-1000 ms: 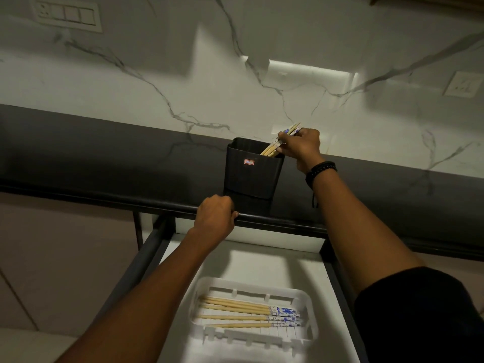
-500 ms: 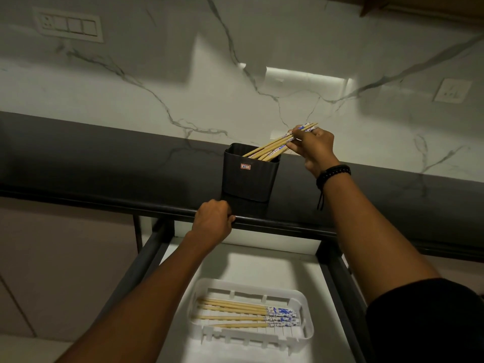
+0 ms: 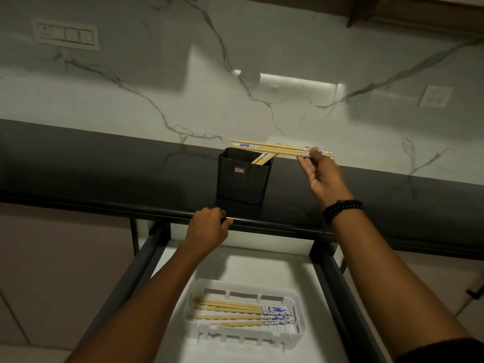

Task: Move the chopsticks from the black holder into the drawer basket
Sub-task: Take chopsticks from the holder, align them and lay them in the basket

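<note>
A black holder (image 3: 243,178) stands on the dark counter, with a few chopsticks (image 3: 262,159) still leaning inside it. My right hand (image 3: 320,174) pinches a small bundle of wooden chopsticks (image 3: 272,148) with blue-and-white ends, held level just above the holder's rim. My left hand (image 3: 209,227) grips the counter's front edge below the holder. In the open drawer a white basket (image 3: 294,336) holds several chopsticks (image 3: 235,311) lying side by side.
The drawer (image 3: 264,263) is pulled out toward me between dark side rails (image 3: 332,284). A marble wall rises behind the counter (image 3: 104,163), with a switch plate (image 3: 66,35) at left and a socket (image 3: 434,96) at right.
My right hand has lifted the bundle out of the holder and swung it from a steep tilt to level. My left hand stays on the counter edge.
</note>
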